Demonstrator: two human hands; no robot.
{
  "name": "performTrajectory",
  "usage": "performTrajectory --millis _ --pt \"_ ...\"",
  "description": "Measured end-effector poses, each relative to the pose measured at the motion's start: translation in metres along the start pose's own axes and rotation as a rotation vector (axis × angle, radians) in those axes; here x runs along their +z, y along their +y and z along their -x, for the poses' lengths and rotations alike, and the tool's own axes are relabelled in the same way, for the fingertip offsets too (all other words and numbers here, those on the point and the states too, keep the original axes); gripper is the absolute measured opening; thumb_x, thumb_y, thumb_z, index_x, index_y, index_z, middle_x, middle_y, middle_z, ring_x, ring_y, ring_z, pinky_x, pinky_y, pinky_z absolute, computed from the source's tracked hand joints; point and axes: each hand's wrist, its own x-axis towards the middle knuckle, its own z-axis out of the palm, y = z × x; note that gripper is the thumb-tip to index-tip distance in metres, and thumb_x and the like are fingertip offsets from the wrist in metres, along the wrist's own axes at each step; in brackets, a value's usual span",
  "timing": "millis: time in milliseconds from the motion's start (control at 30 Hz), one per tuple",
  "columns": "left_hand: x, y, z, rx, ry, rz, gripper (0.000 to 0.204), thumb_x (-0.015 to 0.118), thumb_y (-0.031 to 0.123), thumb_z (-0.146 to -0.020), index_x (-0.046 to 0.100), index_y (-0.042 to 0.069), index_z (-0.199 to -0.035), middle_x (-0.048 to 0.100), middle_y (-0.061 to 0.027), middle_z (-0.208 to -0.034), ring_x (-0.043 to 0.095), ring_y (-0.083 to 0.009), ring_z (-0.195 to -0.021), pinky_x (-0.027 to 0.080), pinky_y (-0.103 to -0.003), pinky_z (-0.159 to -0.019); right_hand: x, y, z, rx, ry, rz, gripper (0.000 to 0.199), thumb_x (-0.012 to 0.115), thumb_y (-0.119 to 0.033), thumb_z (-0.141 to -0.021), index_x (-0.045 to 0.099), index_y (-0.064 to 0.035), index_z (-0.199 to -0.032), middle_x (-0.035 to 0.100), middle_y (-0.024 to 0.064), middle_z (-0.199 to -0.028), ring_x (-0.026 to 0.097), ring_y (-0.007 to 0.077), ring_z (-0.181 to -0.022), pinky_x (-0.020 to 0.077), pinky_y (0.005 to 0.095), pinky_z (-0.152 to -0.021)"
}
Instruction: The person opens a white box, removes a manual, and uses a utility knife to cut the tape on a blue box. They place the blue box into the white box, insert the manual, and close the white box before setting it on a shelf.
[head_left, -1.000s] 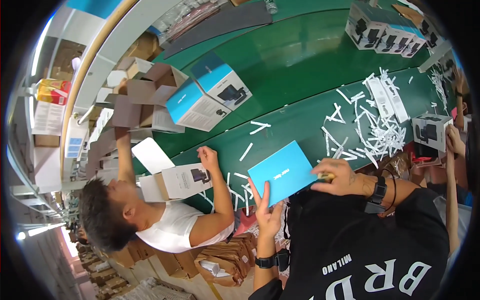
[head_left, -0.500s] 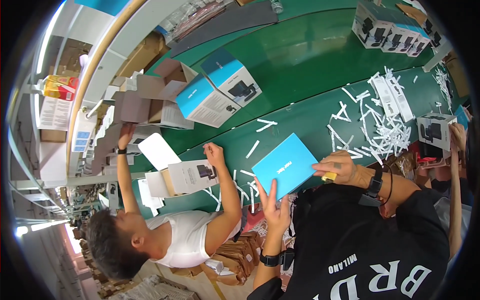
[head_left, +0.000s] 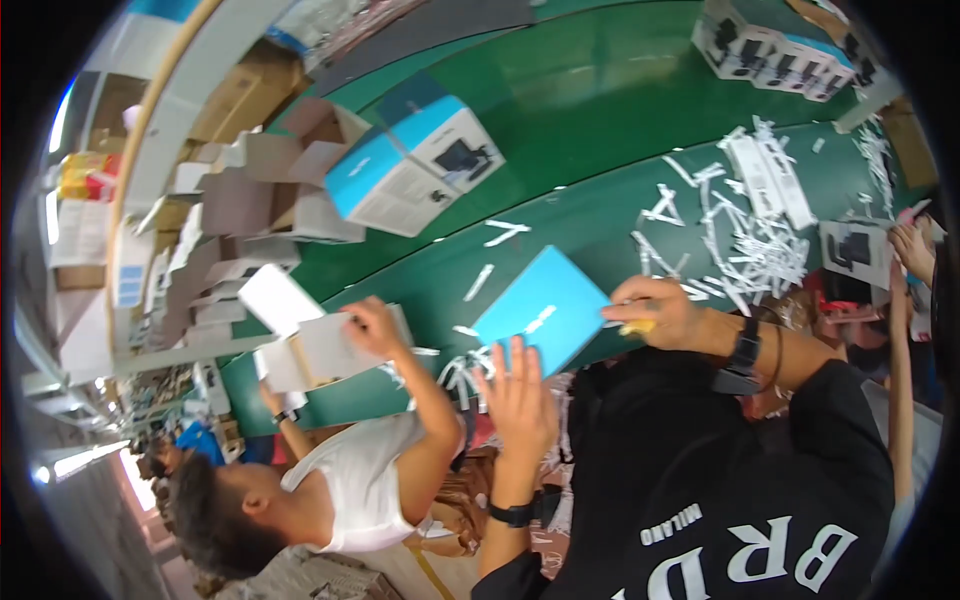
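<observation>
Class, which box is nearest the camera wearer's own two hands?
The blue-faced box, with the left hand at its near edge and the right hand at its right corner; the others, such as the open white box, lie farther off.

The person wears a loose black short-sleeved fabric T-shirt (head_left: 640, 470) printed with large bold white serif lettering (head_left: 745, 565) and a smaller white line of capitals (head_left: 672, 524). Narrow black wristbands, left (head_left: 512, 514) and right (head_left: 746, 345), circle both wrists, the right one carrying a boxy black module (head_left: 735, 381).
</observation>
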Motion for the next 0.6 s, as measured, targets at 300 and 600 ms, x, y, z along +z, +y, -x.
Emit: performTrajectory --millis 300,600 --pt "0.000 0.050 -0.059 -0.078 -0.065 -0.082 0.071 0.067 0.018 -0.087 0.040 -0.012 -0.146 0.040 -0.0286 -0.156 0.036 -0.0470 -0.146 0.022 -0.067 -0.117 -0.006 0.002 -0.015 -0.143 -0.093 0.160 0.049 0.078 -0.003 -0.074 0.069 -0.0094 -0.121 0.066 0.0129 -0.128 0.071 0.0196 -0.076 0.0584 0.0299 -0.060" --pt "-0.014 0.018 -0.077 -0.054 -0.091 -0.107 0.086 0.077 0.038 -0.077 0.045 0.007 -0.151 0.036 -0.0296 -0.154 0.039 -0.0490 -0.138 0.029 -0.063 -0.112 0.004 0.011 -0.028 -0.189 -0.130 0.070 0.043 0.078 -0.008 -0.077 0.065 -0.0122 -0.118 0.063 0.0054 -0.139 0.072 0.0217 -0.075 0.0587 0.0314 -0.058"
